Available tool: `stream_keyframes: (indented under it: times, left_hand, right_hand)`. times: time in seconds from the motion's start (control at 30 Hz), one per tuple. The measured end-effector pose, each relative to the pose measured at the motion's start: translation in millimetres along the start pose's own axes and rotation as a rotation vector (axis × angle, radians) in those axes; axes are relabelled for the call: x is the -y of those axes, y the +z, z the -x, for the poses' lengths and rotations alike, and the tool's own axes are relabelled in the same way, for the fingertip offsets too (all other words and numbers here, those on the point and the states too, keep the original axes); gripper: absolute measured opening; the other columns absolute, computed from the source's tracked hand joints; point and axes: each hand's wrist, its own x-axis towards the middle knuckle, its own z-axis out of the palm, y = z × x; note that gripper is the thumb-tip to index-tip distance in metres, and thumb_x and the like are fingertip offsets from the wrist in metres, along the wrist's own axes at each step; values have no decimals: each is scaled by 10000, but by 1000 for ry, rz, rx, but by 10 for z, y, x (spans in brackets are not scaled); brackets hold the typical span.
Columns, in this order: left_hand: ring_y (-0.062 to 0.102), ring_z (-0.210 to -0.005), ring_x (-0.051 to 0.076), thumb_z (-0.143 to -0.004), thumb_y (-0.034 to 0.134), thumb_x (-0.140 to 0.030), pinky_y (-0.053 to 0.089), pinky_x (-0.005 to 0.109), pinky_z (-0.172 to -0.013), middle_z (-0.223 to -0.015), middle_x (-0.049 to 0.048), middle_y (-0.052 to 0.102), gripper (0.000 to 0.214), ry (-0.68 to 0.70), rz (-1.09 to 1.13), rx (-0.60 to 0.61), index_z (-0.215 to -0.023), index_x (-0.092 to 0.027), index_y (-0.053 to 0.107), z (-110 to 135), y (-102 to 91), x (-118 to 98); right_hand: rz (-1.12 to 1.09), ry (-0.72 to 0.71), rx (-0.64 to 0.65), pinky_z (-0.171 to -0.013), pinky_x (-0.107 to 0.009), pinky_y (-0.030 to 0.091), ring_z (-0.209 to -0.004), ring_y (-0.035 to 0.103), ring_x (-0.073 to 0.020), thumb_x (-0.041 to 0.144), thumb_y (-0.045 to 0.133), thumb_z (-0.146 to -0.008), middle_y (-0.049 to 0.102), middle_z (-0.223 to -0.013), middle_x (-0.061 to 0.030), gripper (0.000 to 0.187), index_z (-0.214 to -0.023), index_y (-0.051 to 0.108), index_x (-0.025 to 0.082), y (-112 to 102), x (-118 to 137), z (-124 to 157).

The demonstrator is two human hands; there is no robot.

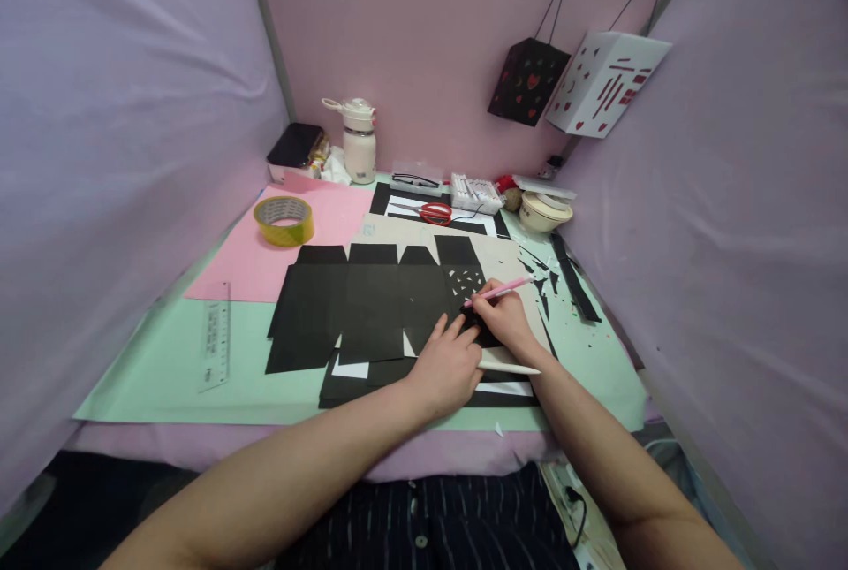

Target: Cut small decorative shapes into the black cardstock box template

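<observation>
On the mint-green tabletop [165, 376] lies a flat black paper sheet [371, 296] cut into box panels. The left hand [447, 367] presses open on its right part. Just beside it, the right hand [504, 320] is clamped on a slim pink craft knife [504, 290].

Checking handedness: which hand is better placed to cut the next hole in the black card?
Right. The right hand holds the pink knife, tip on the black card; the left hand lies flat on it.

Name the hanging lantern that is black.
The left lantern, black with red hearts showing through; the white lantern hangs to its right, nearer the side wall.
</observation>
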Motion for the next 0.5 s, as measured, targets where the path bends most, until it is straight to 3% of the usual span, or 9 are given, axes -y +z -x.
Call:
stream_keyframes:
  times: [0.5]
  left_hand:
    - [390, -1287, 314, -891, 483, -295, 244, 512, -1097, -1262, 89, 561, 224, 4, -5, -7, -927, -138, 640, 0, 21, 4]
  right_hand:
    - [39, -28, -53, -542, -265, 388, -565, 539, -160, 298, 566, -748, 595, -592, 9, 151, -644, 505, 208, -4, -47, -8]
